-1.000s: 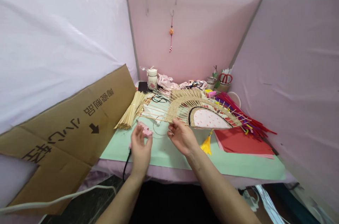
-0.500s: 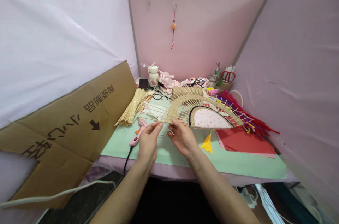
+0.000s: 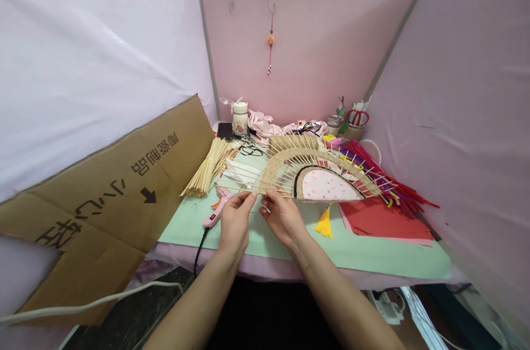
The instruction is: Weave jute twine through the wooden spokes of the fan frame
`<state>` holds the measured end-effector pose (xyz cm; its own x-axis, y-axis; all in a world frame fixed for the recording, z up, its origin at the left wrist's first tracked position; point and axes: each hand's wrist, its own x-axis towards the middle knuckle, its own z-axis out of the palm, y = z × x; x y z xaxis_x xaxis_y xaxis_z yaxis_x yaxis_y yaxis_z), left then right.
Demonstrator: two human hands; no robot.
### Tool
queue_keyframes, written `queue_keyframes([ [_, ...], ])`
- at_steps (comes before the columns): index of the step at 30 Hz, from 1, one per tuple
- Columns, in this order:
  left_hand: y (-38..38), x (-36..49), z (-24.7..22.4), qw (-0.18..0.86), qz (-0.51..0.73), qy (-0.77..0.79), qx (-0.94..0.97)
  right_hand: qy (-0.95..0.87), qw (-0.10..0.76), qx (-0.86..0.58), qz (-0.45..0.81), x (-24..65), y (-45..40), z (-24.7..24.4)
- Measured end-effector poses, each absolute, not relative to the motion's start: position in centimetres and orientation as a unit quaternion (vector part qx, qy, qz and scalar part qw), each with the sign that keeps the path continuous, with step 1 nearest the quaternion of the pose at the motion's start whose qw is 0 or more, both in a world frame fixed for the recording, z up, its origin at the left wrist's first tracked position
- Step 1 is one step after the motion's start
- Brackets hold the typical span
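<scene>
A half-round fan (image 3: 329,184) made of thin bamboo sticks, with a woven twine band and a pink spotted centre, is held up over the table. My left hand (image 3: 234,223) pinches its lower left edge, close to the outer sticks. Just beside it, my right hand (image 3: 285,220) is closed on the bottom edge where the twine band ends. From the fan's lower edge hangs a yellow tassel (image 3: 324,223). A pink glue gun (image 3: 215,212) with a black cord lies left of my left hand, partly hidden by it.
Left of the fan lies a bundle of bamboo sticks (image 3: 206,169). A cardboard sheet (image 3: 124,190) leans along the left side. Red paper (image 3: 383,220) and red pipe cleaners (image 3: 408,195) lie right. At the back stand a white bottle (image 3: 239,119) and red-handled scissors (image 3: 358,117).
My right hand has shifted slightly left along the fan's bottom edge, nearer my left hand. The fan stays in almost the same place.
</scene>
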<state>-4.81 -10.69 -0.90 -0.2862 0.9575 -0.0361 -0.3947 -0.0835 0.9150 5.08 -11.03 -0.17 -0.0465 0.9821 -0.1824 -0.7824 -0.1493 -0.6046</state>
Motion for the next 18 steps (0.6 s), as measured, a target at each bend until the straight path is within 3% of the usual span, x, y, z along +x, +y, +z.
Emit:
queue_keyframes([
  [10, -9.9, -3.9, -2.2, 0.465, 0.666, 0.478, 0.334, -0.167, 0.627, -0.299, 0.699, 4.5, -10.9, -1.1],
  [18, -11.3, -5.1, -2.6, 0.495, 0.627, 0.461, 0.386, -0.17, 0.625, -0.3, 0.701, 4.9, -10.8, -1.2],
])
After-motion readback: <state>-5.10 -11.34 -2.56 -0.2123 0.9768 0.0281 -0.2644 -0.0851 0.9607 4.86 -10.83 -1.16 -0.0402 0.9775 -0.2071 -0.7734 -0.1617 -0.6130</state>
